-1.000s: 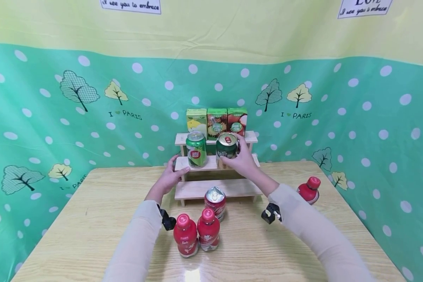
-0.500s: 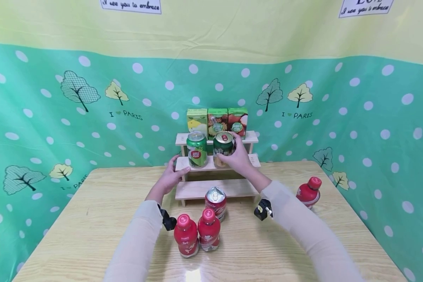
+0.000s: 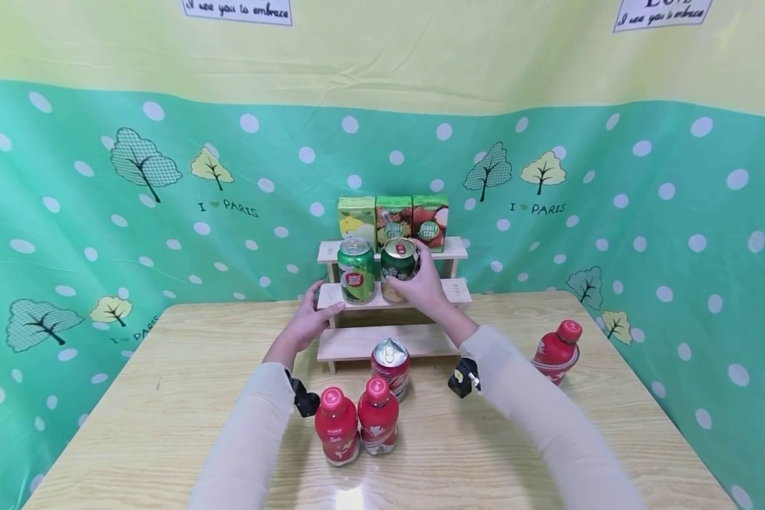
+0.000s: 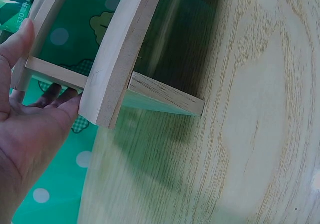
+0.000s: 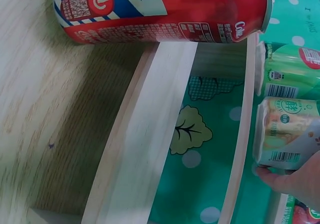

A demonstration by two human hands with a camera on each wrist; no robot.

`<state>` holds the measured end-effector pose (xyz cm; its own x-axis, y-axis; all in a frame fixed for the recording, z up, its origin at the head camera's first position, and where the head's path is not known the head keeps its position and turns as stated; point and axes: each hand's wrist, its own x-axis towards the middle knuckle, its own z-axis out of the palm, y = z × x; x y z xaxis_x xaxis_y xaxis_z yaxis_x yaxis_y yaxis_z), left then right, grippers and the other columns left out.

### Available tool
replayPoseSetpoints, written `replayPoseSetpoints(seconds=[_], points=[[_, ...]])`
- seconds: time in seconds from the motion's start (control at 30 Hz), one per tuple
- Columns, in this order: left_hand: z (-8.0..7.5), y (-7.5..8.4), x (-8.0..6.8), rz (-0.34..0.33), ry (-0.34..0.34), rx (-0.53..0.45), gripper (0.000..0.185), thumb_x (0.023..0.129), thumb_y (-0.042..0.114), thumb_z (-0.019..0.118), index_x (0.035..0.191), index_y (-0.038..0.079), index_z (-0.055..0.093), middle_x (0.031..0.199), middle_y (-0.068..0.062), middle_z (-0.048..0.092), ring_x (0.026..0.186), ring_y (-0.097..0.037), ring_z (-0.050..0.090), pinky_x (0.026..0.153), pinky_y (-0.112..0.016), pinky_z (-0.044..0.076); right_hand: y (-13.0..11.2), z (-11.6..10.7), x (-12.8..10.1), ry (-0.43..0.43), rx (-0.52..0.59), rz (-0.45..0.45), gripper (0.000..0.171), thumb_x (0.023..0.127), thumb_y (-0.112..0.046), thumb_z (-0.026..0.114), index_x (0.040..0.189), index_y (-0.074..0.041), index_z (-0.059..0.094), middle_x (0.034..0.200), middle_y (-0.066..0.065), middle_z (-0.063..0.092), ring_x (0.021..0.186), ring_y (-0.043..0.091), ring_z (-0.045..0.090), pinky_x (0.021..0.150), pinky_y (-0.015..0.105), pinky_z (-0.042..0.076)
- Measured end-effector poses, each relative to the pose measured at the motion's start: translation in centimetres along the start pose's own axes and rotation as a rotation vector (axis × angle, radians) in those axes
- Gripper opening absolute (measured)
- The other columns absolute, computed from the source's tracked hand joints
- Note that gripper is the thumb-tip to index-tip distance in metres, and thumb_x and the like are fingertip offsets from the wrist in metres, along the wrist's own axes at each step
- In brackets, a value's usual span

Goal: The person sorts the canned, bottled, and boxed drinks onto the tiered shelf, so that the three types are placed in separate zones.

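My right hand (image 3: 427, 285) holds a dark green can (image 3: 395, 265) with a gold top, upright at the middle tier of a small wooden step shelf (image 3: 455, 289). In the right wrist view, a thumb (image 5: 285, 179) lies against the can's lower end. Just left of it stands a light green can (image 3: 356, 273) on the same tier. My left hand (image 3: 307, 322) grips the left end of the shelf's middle tier. In the left wrist view, its thumb (image 4: 19, 40) lies over the plank, while the other fingers are partly hidden behind the wood.
Several juice boxes (image 3: 394, 221) line the top tier. A red can (image 3: 390, 368) stands before the bottom tier, with two red bottles (image 3: 378, 418) nearer me. Another red bottle (image 3: 557, 350) stands at the table's right side, beside my right sleeve. A green patterned cloth (image 3: 242, 177) hangs behind.
My right hand has slid the dark green can leftward along the middle tier, nearer the light green can. My left hand has stayed on the shelf.
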<state>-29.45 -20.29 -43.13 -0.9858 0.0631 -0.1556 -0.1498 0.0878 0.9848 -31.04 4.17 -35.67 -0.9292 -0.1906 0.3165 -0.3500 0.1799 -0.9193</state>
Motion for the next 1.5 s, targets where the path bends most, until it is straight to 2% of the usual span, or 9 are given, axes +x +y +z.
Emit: replayPoseSetpoints(seconds=[0.23, 0.4, 0.6, 0.83, 1.07, 1.3, 1.4, 1.5], points=[[0.0, 0.1, 0.2, 0.007, -0.002, -0.02, 0.084, 0.091, 0.021, 0.061, 0.149, 0.029, 0.0, 0.149, -0.023, 0.02, 0.134, -0.037, 0.032, 0.111, -0.051, 0.028, 0.0, 0.6, 0.1, 0.021, -0.05, 0.031, 0.083, 0.078, -0.007, 0.072, 0.145, -0.013, 0.022, 0.142, 0.012, 0.036, 0.132, 0.026, 0.037, 0.109, 0.041, 0.035], [0.0, 0.5, 0.2, 0.014, 0.002, 0.003, 0.084, 0.091, 0.023, 0.06, 0.149, 0.029, -0.001, 0.148, -0.023, 0.021, 0.132, -0.036, 0.034, 0.111, -0.051, 0.029, 0.2, 0.8, 0.4, 0.042, -0.081, 0.009, 0.085, 0.078, -0.009, 0.072, 0.145, -0.014, 0.022, 0.142, 0.012, 0.036, 0.131, 0.028, 0.039, 0.107, 0.043, 0.038], [-0.1, 0.5, 0.4, 0.013, 0.003, 0.015, 0.085, 0.091, 0.024, 0.061, 0.149, 0.03, -0.001, 0.148, -0.023, 0.021, 0.13, -0.034, 0.036, 0.108, -0.047, 0.033, 0.3, 0.8, 0.6, 0.065, -0.086, 0.028, 0.084, 0.078, -0.012, 0.073, 0.146, -0.017, 0.023, 0.143, 0.011, 0.034, 0.131, 0.027, 0.038, 0.106, 0.043, 0.039], [-0.1, 0.5, 0.2, 0.019, 0.001, -0.013, 0.085, 0.091, 0.02, 0.061, 0.149, 0.029, 0.0, 0.15, -0.024, 0.018, 0.134, -0.037, 0.032, 0.112, -0.051, 0.026, 0.4, 1.1, 0.9, 0.079, -0.114, 0.04, 0.085, 0.078, -0.016, 0.074, 0.146, -0.016, 0.023, 0.143, 0.012, 0.034, 0.132, 0.028, 0.037, 0.108, 0.044, 0.036], [0.0, 0.6, 0.1, 0.017, -0.001, -0.014, 0.085, 0.091, 0.021, 0.061, 0.149, 0.029, 0.0, 0.149, -0.025, 0.019, 0.134, -0.037, 0.032, 0.112, -0.052, 0.026, 0.4, 1.4, 1.0, 0.087, -0.095, 0.047, 0.087, 0.077, -0.014, 0.074, 0.146, -0.018, 0.022, 0.145, 0.011, 0.032, 0.132, 0.028, 0.037, 0.106, 0.043, 0.039], [0.1, 0.5, 0.1, 0.006, 0.007, 0.008, 0.085, 0.09, 0.023, 0.061, 0.149, 0.03, 0.001, 0.146, -0.022, 0.026, 0.126, -0.034, 0.04, 0.105, -0.044, 0.037, 0.7, 1.4, 0.8, 0.08, -0.099, 0.039, 0.086, 0.079, -0.015, 0.073, 0.147, -0.018, 0.021, 0.145, 0.01, 0.032, 0.131, 0.028, 0.038, 0.105, 0.041, 0.04], [0.1, 0.4, 0.0, -0.002, 0.011, 0.01, 0.085, 0.09, 0.023, 0.062, 0.149, 0.03, 0.001, 0.147, -0.023, 0.025, 0.128, -0.034, 0.039, 0.106, -0.045, 0.035, 1.0, 1.4, 0.6, 0.071, -0.126, 0.026, 0.086, 0.079, -0.018, 0.073, 0.147, -0.018, 0.02, 0.145, 0.01, 0.031, 0.132, 0.027, 0.038, 0.105, 0.04, 0.04], [0.2, 0.2, 0.0, -0.008, 0.006, 0.016, 0.086, 0.09, 0.024, 0.062, 0.149, 0.03, 0.0, 0.15, -0.024, 0.019, 0.133, -0.037, 0.033, 0.111, -0.05, 0.029, 1.1, 1.2, 0.4, 0.058, -0.137, 0.012, 0.089, 0.079, -0.02, 0.074, 0.148, -0.017, 0.018, 0.146, 0.011, 0.03, 0.133, 0.027, 0.036, 0.106, 0.04, 0.039]])
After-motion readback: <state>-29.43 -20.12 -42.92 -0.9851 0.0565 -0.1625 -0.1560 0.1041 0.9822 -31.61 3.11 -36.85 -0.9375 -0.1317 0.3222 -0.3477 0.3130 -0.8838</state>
